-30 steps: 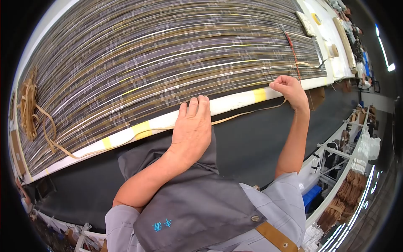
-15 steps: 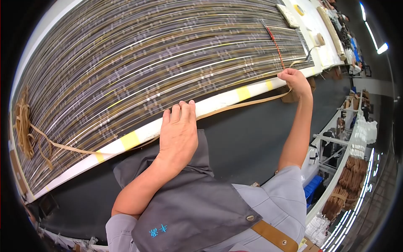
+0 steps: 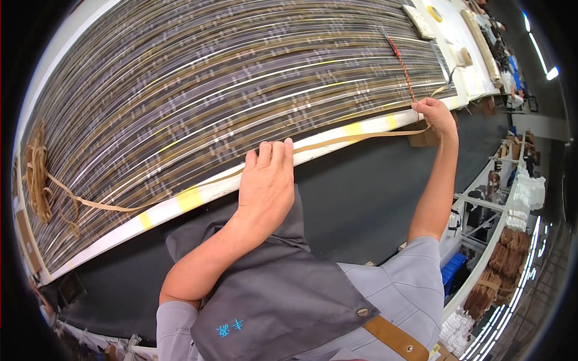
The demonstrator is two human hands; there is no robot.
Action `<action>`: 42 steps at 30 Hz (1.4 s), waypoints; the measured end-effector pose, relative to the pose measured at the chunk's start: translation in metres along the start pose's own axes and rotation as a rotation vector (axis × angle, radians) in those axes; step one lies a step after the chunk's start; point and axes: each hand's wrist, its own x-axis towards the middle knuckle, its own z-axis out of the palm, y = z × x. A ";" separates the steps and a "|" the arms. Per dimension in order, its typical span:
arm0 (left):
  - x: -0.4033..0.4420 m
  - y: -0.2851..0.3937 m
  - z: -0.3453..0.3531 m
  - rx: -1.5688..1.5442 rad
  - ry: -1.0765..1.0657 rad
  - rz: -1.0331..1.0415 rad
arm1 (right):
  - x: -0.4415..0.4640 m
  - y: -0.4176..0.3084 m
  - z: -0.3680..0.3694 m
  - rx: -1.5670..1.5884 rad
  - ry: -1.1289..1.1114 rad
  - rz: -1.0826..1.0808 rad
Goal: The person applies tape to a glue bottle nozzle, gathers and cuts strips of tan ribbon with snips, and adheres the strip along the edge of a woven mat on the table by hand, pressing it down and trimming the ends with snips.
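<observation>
A long tan strip runs along the white front edge of the table. My left hand lies over the edge with its fingers stretched out, on top of the strip. To the right, my right hand pinches the strip near the table's corner, and its tail shows beyond the fingers. A red-and-dark twisted cord reaches down to my right fingertips; I cannot tell whether they touch it. On the left, the strip leads to a loose tan bundle. Striped fabric covers the tabletop.
A slim tool lies at the cord's upper end. At the far right are a pale block, a yellow tape roll and a small brown roll. A rack with brown bundles stands to the right.
The strip has moved up from below the front edge onto the white edge and fabric border. My right hand has shifted slightly right, while my left hand stays on the edge.
</observation>
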 end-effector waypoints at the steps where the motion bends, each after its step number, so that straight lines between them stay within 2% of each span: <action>1: 0.001 0.000 0.004 0.010 0.059 0.017 | 0.000 -0.001 0.001 -0.004 0.005 0.002; 2: 0.002 0.001 0.007 0.020 0.118 0.036 | -0.001 -0.001 0.002 -0.009 0.011 0.005; 9: 0.011 0.004 0.001 0.019 0.104 0.080 | 0.001 -0.002 0.001 -0.043 0.005 0.026; 11: 0.016 0.005 0.001 0.017 0.028 0.084 | 0.004 0.002 0.002 -0.079 0.032 -0.010; 15: 0.026 0.007 0.004 0.052 0.019 0.142 | 0.004 0.002 0.003 -0.088 0.037 -0.041; 17: 0.031 0.008 0.006 0.004 0.167 0.169 | 0.000 -0.003 0.005 -0.111 0.061 -0.009; 18: 0.033 0.010 0.007 0.002 0.170 0.170 | -0.001 -0.004 0.003 -0.113 0.064 -0.010; 20: 0.038 0.015 0.009 0.104 0.056 0.157 | -0.001 -0.005 0.002 -0.091 0.091 0.003; 26: 0.043 0.020 0.008 0.136 -0.026 0.185 | 0.019 0.022 -0.026 -0.081 0.147 -0.035; 30: 0.046 0.023 0.015 0.185 0.068 0.188 | 0.016 0.012 -0.034 -0.146 0.182 -0.004; 39: 0.051 0.032 0.014 0.208 -0.021 0.210 | 0.024 0.016 -0.045 -0.185 0.220 -0.013; 42: 0.056 0.035 0.018 0.190 0.084 0.219 | 0.024 0.015 -0.044 -0.184 0.253 -0.010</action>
